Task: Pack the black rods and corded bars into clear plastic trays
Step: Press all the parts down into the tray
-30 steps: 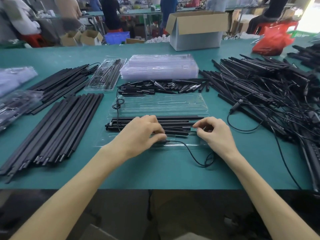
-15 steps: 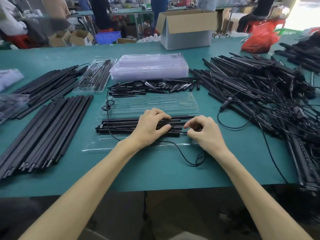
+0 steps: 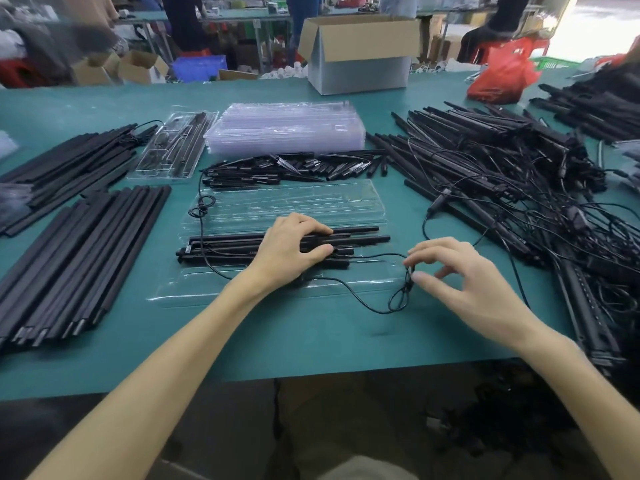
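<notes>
Presently on the green table (image 3: 311,341), near centre: one clear tray (image 3: 277,206), lying crosswise.

- Bundle of black rods (image 3: 225,245): lies along the tray's middle, ends pointing left and right.
- Left hand (image 3: 294,247): fingers curled over the bundle, thumb against its near side, gripping it in the tray.
- Thin black cord (image 3: 363,299): runs from the bundle across the tray's near edge to a small coil beside the tray's right end.
- Right hand (image 3: 460,282): thumb and forefinger pinch the coil; the other fingers are spread loose.
- Stack of empty trays (image 3: 287,129): behind the open tray.
- Short black pieces (image 3: 287,168): a heap between the stack and the open tray.
- Filled tray (image 3: 173,147): left of the stack.
- Long rods (image 3: 79,258): laid side by side at left.
- Corded bars (image 3: 502,174): a tangled heap at right.
- Cardboard box (image 3: 360,53) and red bag (image 3: 502,74): at the table's far edge.
</notes>
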`<action>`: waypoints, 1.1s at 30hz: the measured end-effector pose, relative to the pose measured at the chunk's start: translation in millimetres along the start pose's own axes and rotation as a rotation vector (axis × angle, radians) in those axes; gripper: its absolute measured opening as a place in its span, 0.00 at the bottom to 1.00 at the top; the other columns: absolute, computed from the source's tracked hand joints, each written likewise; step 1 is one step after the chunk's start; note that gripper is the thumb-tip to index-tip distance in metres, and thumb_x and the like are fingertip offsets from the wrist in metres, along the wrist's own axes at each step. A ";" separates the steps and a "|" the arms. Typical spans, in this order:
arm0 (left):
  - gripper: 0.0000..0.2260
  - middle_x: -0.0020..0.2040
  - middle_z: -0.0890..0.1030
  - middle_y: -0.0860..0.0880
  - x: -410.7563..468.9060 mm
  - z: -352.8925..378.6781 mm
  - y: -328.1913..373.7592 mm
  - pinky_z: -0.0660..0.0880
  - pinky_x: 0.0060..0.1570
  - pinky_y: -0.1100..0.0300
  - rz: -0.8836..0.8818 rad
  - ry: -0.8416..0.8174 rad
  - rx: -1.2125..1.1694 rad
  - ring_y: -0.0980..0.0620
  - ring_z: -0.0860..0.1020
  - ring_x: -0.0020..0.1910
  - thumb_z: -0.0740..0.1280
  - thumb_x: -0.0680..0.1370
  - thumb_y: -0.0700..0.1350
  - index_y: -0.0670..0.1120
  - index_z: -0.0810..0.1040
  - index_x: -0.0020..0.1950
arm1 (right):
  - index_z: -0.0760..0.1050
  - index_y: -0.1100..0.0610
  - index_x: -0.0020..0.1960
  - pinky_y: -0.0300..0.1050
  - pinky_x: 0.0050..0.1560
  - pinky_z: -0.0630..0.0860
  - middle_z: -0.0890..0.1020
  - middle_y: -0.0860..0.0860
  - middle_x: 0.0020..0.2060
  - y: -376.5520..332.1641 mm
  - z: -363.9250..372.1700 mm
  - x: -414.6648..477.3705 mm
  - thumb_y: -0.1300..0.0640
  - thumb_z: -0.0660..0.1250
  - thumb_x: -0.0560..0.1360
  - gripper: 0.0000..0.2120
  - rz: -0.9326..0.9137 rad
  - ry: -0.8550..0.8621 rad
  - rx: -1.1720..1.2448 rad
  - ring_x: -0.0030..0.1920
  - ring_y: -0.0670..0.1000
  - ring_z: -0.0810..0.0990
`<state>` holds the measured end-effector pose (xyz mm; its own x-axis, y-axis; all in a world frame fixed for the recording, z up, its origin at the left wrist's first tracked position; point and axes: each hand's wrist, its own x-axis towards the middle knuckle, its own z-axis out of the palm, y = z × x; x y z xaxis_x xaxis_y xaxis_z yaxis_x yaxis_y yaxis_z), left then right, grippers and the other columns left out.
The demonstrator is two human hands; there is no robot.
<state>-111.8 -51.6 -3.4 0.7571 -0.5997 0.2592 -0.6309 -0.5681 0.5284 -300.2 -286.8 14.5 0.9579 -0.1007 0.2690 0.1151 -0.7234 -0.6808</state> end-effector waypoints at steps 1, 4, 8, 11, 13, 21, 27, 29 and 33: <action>0.14 0.63 0.77 0.53 0.0 0.4 0.0 0.63 0.70 0.50 -0.001 0.003 0.002 0.51 0.70 0.67 0.71 0.78 0.53 0.54 0.81 0.62 | 0.80 0.42 0.57 0.35 0.56 0.73 0.77 0.37 0.60 1.3 -2.9 -3.1 0.54 0.70 0.78 0.10 -0.003 -0.037 0.000 0.58 0.46 0.76; 0.13 0.63 0.77 0.53 0.9 2.0 1.2 0.64 0.70 0.51 -0.028 0.016 0.001 0.51 0.70 0.66 0.71 0.77 0.54 0.55 0.81 0.61 | 0.79 0.44 0.59 0.38 0.55 0.75 0.76 0.40 0.62 2.4 -2.3 -5.2 0.58 0.73 0.76 0.15 -0.017 -0.064 -0.001 0.58 0.47 0.77; 0.14 0.62 0.74 0.55 2.9 4.0 3.8 0.61 0.68 0.56 -0.071 -0.002 0.041 0.52 0.68 0.66 0.70 0.76 0.55 0.59 0.79 0.62 | 0.81 0.48 0.52 0.38 0.49 0.74 0.78 0.44 0.52 -5.0 11.5 7.0 0.58 0.76 0.73 0.10 -0.042 0.023 -0.032 0.50 0.47 0.78; 0.15 0.60 0.72 0.56 3.2 4.2 3.2 0.60 0.65 0.58 -0.064 -0.022 0.085 0.51 0.67 0.66 0.69 0.77 0.55 0.60 0.78 0.63 | 0.82 0.49 0.46 0.31 0.45 0.70 0.79 0.45 0.43 -14.4 18.7 25.3 0.55 0.75 0.73 0.04 -0.084 0.071 -0.029 0.44 0.46 0.78; 0.15 0.59 0.71 0.57 3.4 3.6 2.4 0.60 0.66 0.57 -0.059 -0.034 0.092 0.51 0.67 0.66 0.69 0.77 0.56 0.60 0.77 0.64 | 0.82 0.52 0.44 0.34 0.46 0.69 0.77 0.44 0.42 -17.7 22.3 39.5 0.55 0.75 0.73 0.03 -0.103 0.015 -0.107 0.44 0.45 0.76; 0.20 0.63 0.77 0.53 5.0 -0.3 -2.1 0.64 0.70 0.47 -0.082 -0.058 -0.043 0.50 0.69 0.67 0.56 0.82 0.62 0.56 0.82 0.62 | 0.80 0.56 0.43 0.50 0.52 0.73 0.76 0.46 0.42 -18.0 37.7 67.0 0.57 0.76 0.72 0.05 -0.076 -0.208 -0.274 0.48 0.47 0.72; 0.34 0.64 0.74 0.56 0.4 1.8 0.9 0.60 0.70 0.53 -0.054 -0.075 0.028 0.54 0.66 0.67 0.51 0.68 0.79 0.61 0.79 0.62 | 0.73 0.49 0.36 0.41 0.40 0.70 0.77 0.44 0.35 -15.8 48.7 66.1 0.57 0.80 0.66 0.14 0.006 -0.066 -0.161 0.39 0.43 0.75; 0.35 0.65 0.73 0.56 -0.3 1.3 0.5 0.59 0.70 0.54 -0.043 -0.076 0.031 0.54 0.65 0.68 0.52 0.67 0.79 0.61 0.78 0.63 | 0.74 0.48 0.38 0.37 0.38 0.68 0.78 0.43 0.35 -16.9 56.1 64.4 0.55 0.80 0.67 0.14 0.025 -0.055 -0.133 0.38 0.42 0.75; 0.36 0.64 0.73 0.56 -3.5 4.0 0.4 0.60 0.70 0.54 0.001 -0.059 0.100 0.54 0.65 0.67 0.55 0.67 0.79 0.60 0.77 0.65 | 0.74 0.46 0.37 0.36 0.39 0.67 0.77 0.43 0.38 -17.1 62.7 62.5 0.55 0.80 0.68 0.14 0.049 -0.008 -0.106 0.38 0.41 0.76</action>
<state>-115.4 -52.1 -7.2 0.7467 -0.6312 0.2100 -0.6479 -0.6187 0.4442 -225.8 -237.9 0.2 0.9637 -0.1327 0.2317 0.0400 -0.7862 -0.6167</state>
